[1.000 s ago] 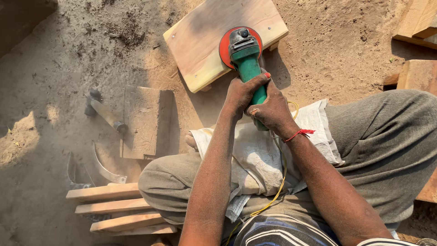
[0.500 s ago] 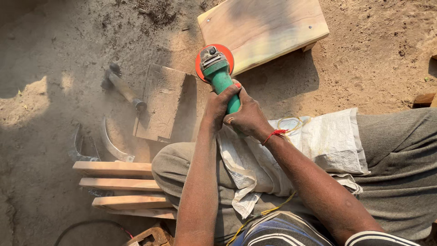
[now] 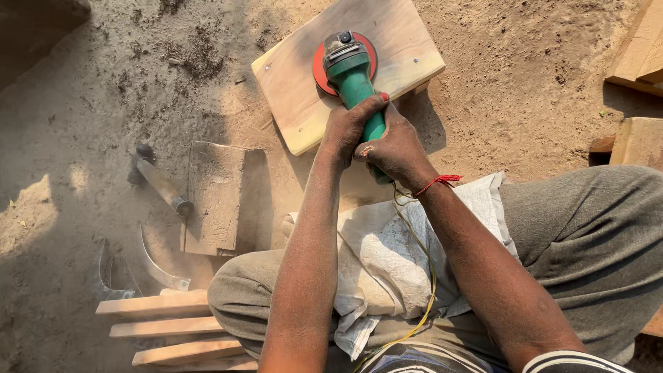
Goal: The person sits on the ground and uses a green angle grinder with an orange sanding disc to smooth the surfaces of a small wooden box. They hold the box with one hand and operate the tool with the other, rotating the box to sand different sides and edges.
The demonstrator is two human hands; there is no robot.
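Both my hands grip the green body of an angle grinder [image 3: 351, 72]. My left hand [image 3: 349, 126] wraps the handle from the left and my right hand [image 3: 395, 152], with a red thread at the wrist, closes on it from the right. The grinder's red disc [image 3: 320, 65] lies flat on a pale wooden board [image 3: 304, 76] resting on sandy ground. A yellow cord [image 3: 421, 276] runs from the tool down across a white cloth [image 3: 387, 255] on my lap.
A dusty wooden block [image 3: 215, 197] and a hammer [image 3: 160, 183] lie on the sand to the left. A curved metal blade [image 3: 155, 266] sits below them. Wooden slats [image 3: 162, 324] lie by my left knee. More timber pieces [image 3: 639, 138] stand at the right edge.
The grinder and my hands have shifted across the board; the disc now sits on its middle rather than at its near edge.
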